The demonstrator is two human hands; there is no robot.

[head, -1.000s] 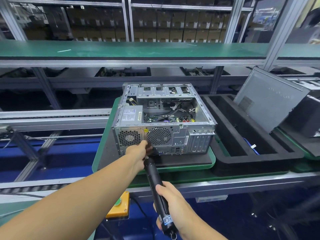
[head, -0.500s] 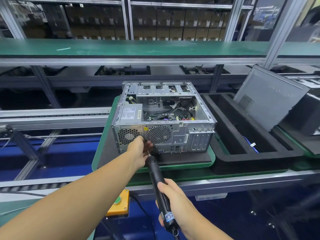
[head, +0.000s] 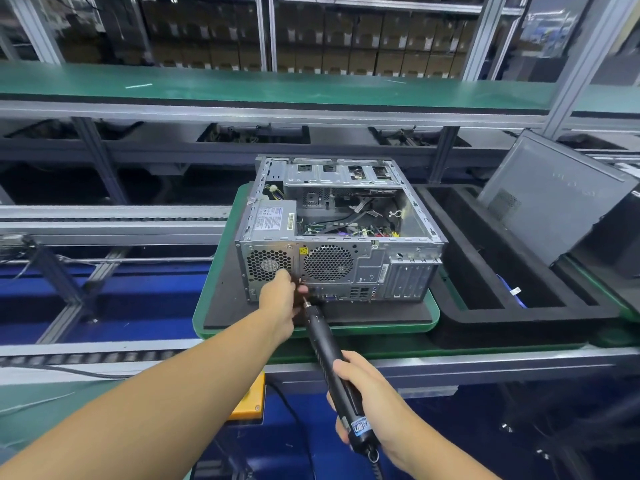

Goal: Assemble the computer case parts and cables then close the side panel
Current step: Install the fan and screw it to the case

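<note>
The computer case (head: pixel 341 233) lies on its side on the green surface (head: pixel 381 329) at our twelve o'clock, open side up and rear panel toward us, with cables loose inside. Our right hand (head: pixel 367 393) is wrapped round the body of the electric screwdriver (head: pixel 321 337), whose bit points at the lower rear edge. Our left hand (head: pixel 282 299) has its fingers curled in a pinch at the bit's tip. We cannot tell whether a screw sits between them.

We judge the case to be heavy, stiff sheet steel with sharp stamped edges, best steadied by its outer frame rails and never by the fan grilles or wiring.

The side panel (head: pixel 547 202) leans at two o'clock, behind the black foam tray (head: pixel 519 323). It looks thin, light and likely to flex, so we would take it by both long edges and keep fingers away from the sliding lips.
</note>
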